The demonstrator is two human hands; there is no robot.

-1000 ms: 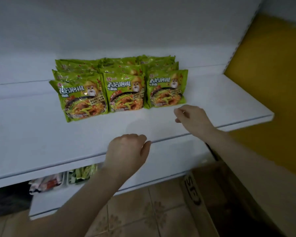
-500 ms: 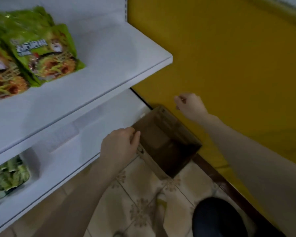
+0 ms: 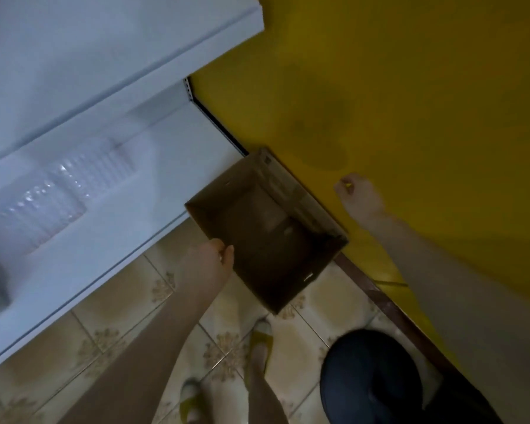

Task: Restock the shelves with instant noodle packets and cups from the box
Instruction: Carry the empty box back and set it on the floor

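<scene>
The open brown cardboard box (image 3: 318, 264) stands on the tiled floor between the white shelving and the yellow wall. Its inside is dark, and I cannot tell what lies at the bottom. My left hand (image 3: 210, 263) hangs at the box's near left rim with loosely curled fingers and holds nothing. My right hand (image 3: 358, 195) hovers over the box's right side in front of the wall, fingers curled into a fist, with nothing in it. The upper white shelf (image 3: 120, 47) shows bare board here; no noodle packets are in view.
The lower white shelf (image 3: 153, 179) carries clear ribbed plastic trays (image 3: 68, 191). The yellow wall (image 3: 410, 102) closes off the right side. On the beige patterned floor tiles (image 3: 110, 316) are my feet in yellow-green slippers (image 3: 260, 335) and my dark-clothed knee (image 3: 371, 377).
My view has swung right and down, from the shelf with the green packets to the box on the floor. Both hands have come off the shelf and lowered toward the box.
</scene>
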